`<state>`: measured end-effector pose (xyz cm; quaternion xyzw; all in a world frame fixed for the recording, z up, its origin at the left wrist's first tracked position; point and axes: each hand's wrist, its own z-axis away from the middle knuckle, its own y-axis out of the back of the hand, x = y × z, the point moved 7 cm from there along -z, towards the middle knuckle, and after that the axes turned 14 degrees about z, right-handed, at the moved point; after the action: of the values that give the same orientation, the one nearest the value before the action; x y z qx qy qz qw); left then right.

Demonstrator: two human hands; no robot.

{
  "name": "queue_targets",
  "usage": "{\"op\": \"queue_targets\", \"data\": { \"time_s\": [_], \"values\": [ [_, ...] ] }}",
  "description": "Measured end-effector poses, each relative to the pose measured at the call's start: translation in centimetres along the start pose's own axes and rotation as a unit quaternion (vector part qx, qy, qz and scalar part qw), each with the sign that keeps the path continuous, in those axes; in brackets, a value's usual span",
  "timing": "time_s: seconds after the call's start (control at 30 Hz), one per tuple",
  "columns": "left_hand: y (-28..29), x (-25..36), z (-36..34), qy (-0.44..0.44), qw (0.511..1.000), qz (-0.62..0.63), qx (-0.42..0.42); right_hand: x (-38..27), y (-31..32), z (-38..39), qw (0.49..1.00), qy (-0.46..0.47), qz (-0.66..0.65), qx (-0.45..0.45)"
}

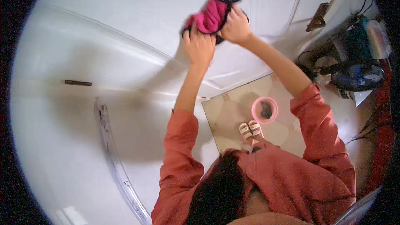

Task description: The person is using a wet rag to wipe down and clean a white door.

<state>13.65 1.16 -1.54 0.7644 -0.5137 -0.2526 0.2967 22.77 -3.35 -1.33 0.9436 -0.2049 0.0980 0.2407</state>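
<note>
Right hand (236, 26) on crumpled pink cloth (211, 16)

Ur floor (227, 104) is tan tile, w/ big tiles & small brown bits at some corners. A round pink tub (253, 111) sits flat on it, open side up. A dark, scrunched-up lump (266, 111) lies in the tub; can't tell what it's made of. Ur lt. sandals (255, 129) are on the floor too, side by side, w/ ur feet in them. The tub is just past ur toes, a bit to ur rt.; can't tell if they touch.
</note>
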Motion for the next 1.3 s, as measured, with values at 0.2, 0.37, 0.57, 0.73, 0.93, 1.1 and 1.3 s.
{"op": "queue_targets", "data": {
  "time_s": [0.2,0.37,0.57,0.73,0.93,1.1,1.3],
  "values": [
    [10.2,-0.7,-10.7,-0.058,0.978,-0.097,0.175,4.8,7.1,-13.4,0.984,-0.097,0.01,0.152],
    [9.1,-0.9,-9.4,-0.064,0.964,-0.13,0.223,4.3,7.1,-12.5,0.979,-0.106,-0.02,0.175],
    [0.1,-0.4,-1.8,0.007,0.987,-0.061,0.15,1.6,2.0,-3.4,0.992,-0.04,0.021,0.116],
    [-7.4,0.3,6.2,0.012,1.0,-0.003,0.007,-2.6,-3.6,8.2,0.999,0.013,-0.027,0.019],
    [-2.5,-0.2,1.5,0.003,0.999,-0.035,0.017,-1.1,-2.5,2.3,0.995,-0.071,0.01,-0.076],
    [12.9,-0.3,-13.9,-0.112,0.941,-0.165,0.275,7.1,9.2,-16.7,0.965,-0.189,-0.002,0.181],
    [13.0,-1.5,-12.7,-0.005,0.956,-0.159,0.245,5.9,9.0,-17.9,0.979,-0.202,-0.04,-0.002]
  ]
}}
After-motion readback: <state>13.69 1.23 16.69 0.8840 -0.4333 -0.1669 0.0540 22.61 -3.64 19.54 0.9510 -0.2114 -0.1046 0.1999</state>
